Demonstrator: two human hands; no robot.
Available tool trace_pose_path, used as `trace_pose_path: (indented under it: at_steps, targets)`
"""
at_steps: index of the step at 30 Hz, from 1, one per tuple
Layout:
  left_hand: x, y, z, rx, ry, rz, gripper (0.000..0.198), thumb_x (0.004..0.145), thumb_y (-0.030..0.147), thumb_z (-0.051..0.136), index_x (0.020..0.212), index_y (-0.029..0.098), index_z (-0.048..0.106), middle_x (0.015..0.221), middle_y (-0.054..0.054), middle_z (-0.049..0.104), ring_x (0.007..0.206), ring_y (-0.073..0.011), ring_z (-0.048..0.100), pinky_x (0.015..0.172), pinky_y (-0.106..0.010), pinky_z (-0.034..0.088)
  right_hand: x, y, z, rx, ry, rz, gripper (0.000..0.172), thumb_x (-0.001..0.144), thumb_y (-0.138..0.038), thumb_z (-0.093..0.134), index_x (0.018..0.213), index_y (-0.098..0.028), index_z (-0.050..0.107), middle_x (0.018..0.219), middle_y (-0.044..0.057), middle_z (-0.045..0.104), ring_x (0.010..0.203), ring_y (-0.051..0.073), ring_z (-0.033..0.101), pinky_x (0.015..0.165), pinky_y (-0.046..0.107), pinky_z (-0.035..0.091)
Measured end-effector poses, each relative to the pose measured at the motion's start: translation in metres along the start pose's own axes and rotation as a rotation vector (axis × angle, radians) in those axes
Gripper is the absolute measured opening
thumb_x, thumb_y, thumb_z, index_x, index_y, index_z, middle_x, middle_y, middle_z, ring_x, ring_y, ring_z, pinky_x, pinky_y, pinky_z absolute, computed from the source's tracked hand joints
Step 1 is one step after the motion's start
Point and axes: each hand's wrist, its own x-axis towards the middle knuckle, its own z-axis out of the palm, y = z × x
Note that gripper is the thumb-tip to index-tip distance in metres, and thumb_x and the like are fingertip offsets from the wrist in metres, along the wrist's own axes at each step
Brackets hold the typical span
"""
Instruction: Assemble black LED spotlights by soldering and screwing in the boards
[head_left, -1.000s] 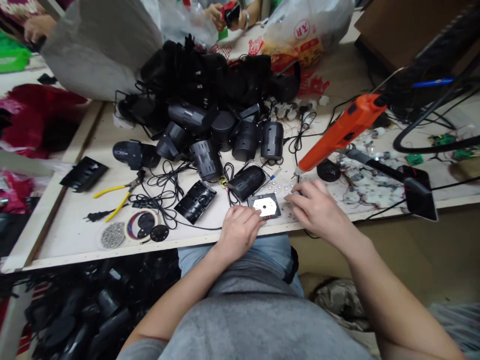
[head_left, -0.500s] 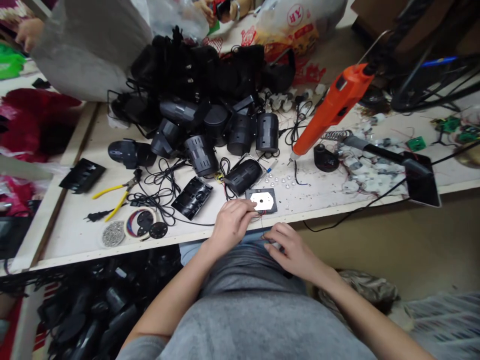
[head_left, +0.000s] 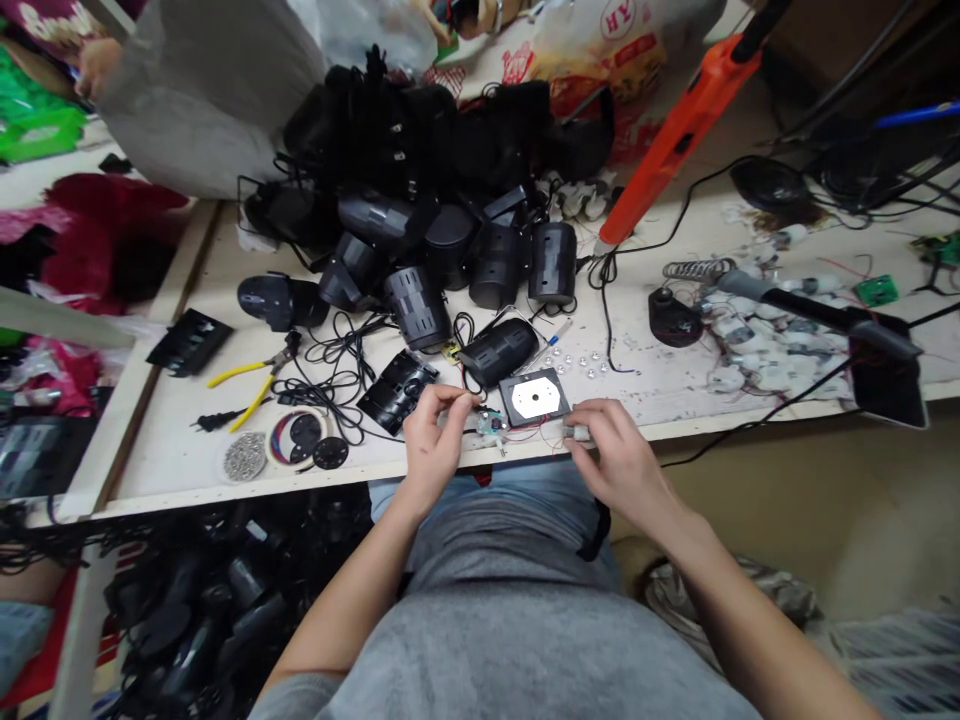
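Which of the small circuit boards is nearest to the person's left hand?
The small blue-green circuit board just right of the left hand, beside the dark-grey rectangular plate; the other green boards lie far right.

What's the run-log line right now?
Left hand: beside small circuit board | Right hand: gripping pale cylindrical part | Between hands: black-framed white plate | Orange electric screwdriver: untouched

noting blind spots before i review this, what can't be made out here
All in the head view:
Grey part: partly hidden by the right hand.
Left hand: fingertip contact too small to tell.
Circuit board: markings too small.
Co-worker's hand: cut off by the top edge.
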Motion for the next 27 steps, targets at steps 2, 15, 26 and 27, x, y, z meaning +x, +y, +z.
trace_pose_path:
  at_steps: [2, 15, 26, 27]
  targets:
    - [-0.001, -0.001, -0.002, 0.005, 0.002, 0.005, 0.017, 0.095, 0.033, 0.064, 0.087, 0.018, 0.065, 0.083, -0.002, 0.076, 0.080, -0.0144, 0.072, 0.077, -0.026, 0.055, 0.001, 0.001, -0.001, -0.017, -0.001, 0.001, 0.018, 0.091, -0.011, 0.054, 0.107, -0.018, 0.058, 0.105, 0.012, 0.059, 0.102, 0.025, 0.060, 0.087, 0.041, 0.054]
    - [-0.022, 0.000, -0.018, 0.353, -0.339, 0.440, 0.007, 0.099, 0.016, 0.055, 0.097, 0.019, 0.061, 0.108, -0.009, 0.074, 0.102, -0.0181, 0.070, 0.087, -0.031, 0.056, -0.008, -0.055, 0.016, -0.001, 0.066, -0.181, 0.026, 0.094, -0.006, 0.053, 0.114, -0.018, 0.062, 0.091, 0.005, 0.069, 0.082, 0.015, 0.066, 0.075, 0.027, 0.056]
    - [-0.015, -0.019, -0.021, 0.363, -0.287, 0.365, 0.011, 0.102, 0.024, 0.052, 0.095, 0.020, 0.059, 0.108, -0.009, 0.075, 0.097, -0.0179, 0.072, 0.084, -0.032, 0.058, 0.003, -0.077, 0.056, -0.362, -0.001, -0.047, 0.021, 0.097, -0.036, 0.059, 0.110, -0.022, 0.067, 0.097, 0.011, 0.063, 0.083, 0.021, 0.056, 0.068, 0.031, 0.047]
    - [-0.015, -0.019, -0.021, 0.360, -0.289, 0.364, 0.011, 0.102, 0.024, 0.051, 0.095, 0.020, 0.059, 0.108, -0.009, 0.075, 0.097, -0.0180, 0.072, 0.084, -0.032, 0.058, 0.002, -0.075, 0.057, -0.348, 0.027, -0.042, 0.017, 0.097, -0.035, 0.058, 0.101, -0.020, 0.066, 0.095, 0.011, 0.063, 0.082, 0.021, 0.056, 0.068, 0.030, 0.046]
